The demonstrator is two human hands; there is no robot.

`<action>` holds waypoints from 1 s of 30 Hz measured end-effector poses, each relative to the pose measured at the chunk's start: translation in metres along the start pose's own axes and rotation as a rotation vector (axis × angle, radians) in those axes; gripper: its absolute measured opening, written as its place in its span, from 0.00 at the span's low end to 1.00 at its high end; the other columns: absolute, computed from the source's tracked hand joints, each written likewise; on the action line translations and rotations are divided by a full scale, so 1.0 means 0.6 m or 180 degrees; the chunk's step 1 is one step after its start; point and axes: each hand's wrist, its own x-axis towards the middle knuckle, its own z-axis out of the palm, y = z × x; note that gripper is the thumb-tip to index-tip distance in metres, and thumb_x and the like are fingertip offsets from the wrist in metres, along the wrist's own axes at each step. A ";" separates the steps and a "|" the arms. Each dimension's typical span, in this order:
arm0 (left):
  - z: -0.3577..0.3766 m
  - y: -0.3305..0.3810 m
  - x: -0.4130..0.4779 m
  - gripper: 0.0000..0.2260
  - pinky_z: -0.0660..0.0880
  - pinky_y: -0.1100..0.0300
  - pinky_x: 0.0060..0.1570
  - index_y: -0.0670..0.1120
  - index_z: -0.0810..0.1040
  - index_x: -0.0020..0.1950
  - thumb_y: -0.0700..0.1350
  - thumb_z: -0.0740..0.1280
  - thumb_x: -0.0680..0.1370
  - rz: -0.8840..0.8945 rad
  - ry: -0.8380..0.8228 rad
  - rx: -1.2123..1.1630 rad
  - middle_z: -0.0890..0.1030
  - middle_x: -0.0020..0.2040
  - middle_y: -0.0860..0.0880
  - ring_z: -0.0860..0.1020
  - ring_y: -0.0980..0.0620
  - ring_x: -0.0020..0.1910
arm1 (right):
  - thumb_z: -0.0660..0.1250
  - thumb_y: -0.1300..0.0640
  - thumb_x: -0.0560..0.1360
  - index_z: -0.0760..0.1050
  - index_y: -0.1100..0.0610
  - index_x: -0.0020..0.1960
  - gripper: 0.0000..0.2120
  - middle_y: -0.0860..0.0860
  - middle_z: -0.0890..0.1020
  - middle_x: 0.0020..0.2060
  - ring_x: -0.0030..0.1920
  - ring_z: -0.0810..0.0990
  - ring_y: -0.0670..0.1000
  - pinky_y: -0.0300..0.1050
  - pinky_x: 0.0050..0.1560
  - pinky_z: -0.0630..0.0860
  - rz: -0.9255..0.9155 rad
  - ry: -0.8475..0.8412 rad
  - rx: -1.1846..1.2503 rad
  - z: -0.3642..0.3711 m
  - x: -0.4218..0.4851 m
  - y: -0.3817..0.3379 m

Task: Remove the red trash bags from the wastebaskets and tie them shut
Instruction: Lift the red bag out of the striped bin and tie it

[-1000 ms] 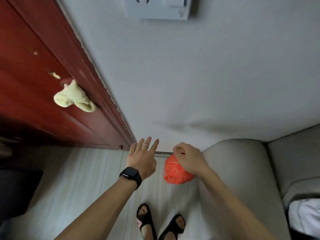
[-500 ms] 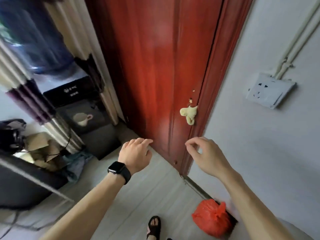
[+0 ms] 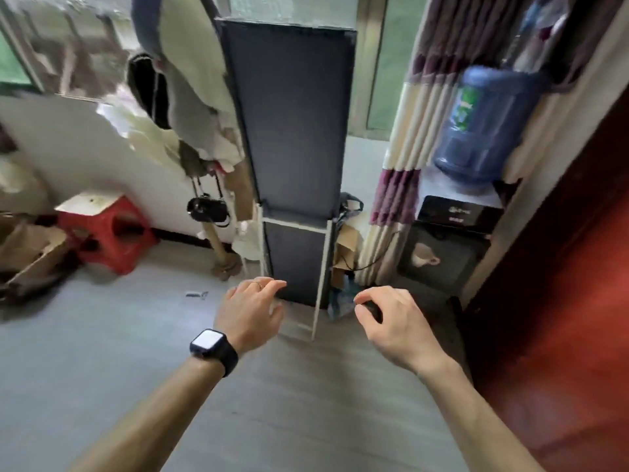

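Grey floor boards [image 3: 102, 369] fill the lower half of the head view, and both bare forearms reach out over them. The left hand [image 3: 250, 311], with a black watch [image 3: 212, 347] on its wrist and a ring on one finger, hangs with loosely curled fingers and holds nothing. The right hand [image 3: 391, 321] is just beside it, its fingers bent loosely toward the thumb, with nothing plainly held. No red trash bag shows near either hand, so I cannot tell where it lies.

Ahead of the hands, a tall dark blue padded panel [image 3: 292, 114] stands upright on a white frame. At the floor's left edge sits a red plastic stool [image 3: 109, 233] beside crumpled cardboard [image 3: 30, 253]. Clothes [image 3: 190, 80] hang above, blurred, with a black camera [image 3: 206, 209] dangling under them. To the right, a striped curtain [image 3: 401, 172] hangs next to a blue water jug [image 3: 483, 131] set on a black dispenser [image 3: 449, 240]. A red-brown door [image 3: 561, 335] runs along the right edge.
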 end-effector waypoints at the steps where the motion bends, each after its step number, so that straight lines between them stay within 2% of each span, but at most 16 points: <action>1: -0.015 -0.052 -0.017 0.21 0.71 0.52 0.62 0.57 0.70 0.70 0.54 0.61 0.77 -0.0208 0.0029 0.0052 0.75 0.68 0.54 0.72 0.49 0.66 | 0.64 0.49 0.78 0.80 0.48 0.56 0.10 0.43 0.81 0.53 0.58 0.74 0.47 0.40 0.62 0.69 -0.0179 -0.0132 -0.0004 0.031 0.030 -0.041; 7: -0.095 -0.359 -0.138 0.21 0.73 0.53 0.56 0.57 0.72 0.70 0.55 0.60 0.77 -0.1356 0.0196 0.0252 0.76 0.67 0.54 0.76 0.49 0.62 | 0.64 0.49 0.78 0.80 0.50 0.55 0.10 0.48 0.82 0.55 0.59 0.76 0.52 0.48 0.64 0.72 -0.1184 -0.0834 0.0043 0.234 0.176 -0.320; 12: -0.154 -0.590 -0.254 0.22 0.73 0.53 0.56 0.56 0.74 0.68 0.55 0.57 0.75 -0.2161 0.0330 0.0367 0.79 0.64 0.53 0.77 0.48 0.61 | 0.63 0.47 0.78 0.79 0.46 0.56 0.10 0.45 0.82 0.57 0.61 0.75 0.52 0.47 0.62 0.73 -0.1847 -0.1197 0.0148 0.402 0.248 -0.556; 17: -0.192 -0.737 -0.340 0.24 0.71 0.54 0.58 0.57 0.72 0.69 0.56 0.55 0.74 -0.2833 0.0386 0.0446 0.76 0.67 0.54 0.75 0.49 0.63 | 0.63 0.46 0.79 0.78 0.45 0.58 0.10 0.45 0.81 0.58 0.62 0.73 0.52 0.49 0.61 0.72 -0.2286 -0.1591 0.0162 0.522 0.277 -0.734; 23: -0.215 -0.900 -0.418 0.20 0.70 0.54 0.60 0.56 0.73 0.68 0.54 0.58 0.76 -0.3483 0.0616 0.0419 0.76 0.66 0.54 0.74 0.49 0.64 | 0.62 0.47 0.80 0.77 0.44 0.59 0.10 0.44 0.79 0.60 0.63 0.72 0.51 0.44 0.60 0.70 -0.2926 -0.1957 0.0188 0.682 0.333 -0.938; 30: -0.271 -1.125 -0.497 0.20 0.71 0.54 0.59 0.54 0.74 0.67 0.54 0.59 0.76 -0.4344 0.0847 0.0572 0.76 0.66 0.54 0.75 0.48 0.62 | 0.63 0.48 0.80 0.77 0.46 0.59 0.10 0.46 0.80 0.60 0.62 0.73 0.53 0.44 0.57 0.69 -0.3697 -0.2254 0.0349 0.875 0.402 -1.228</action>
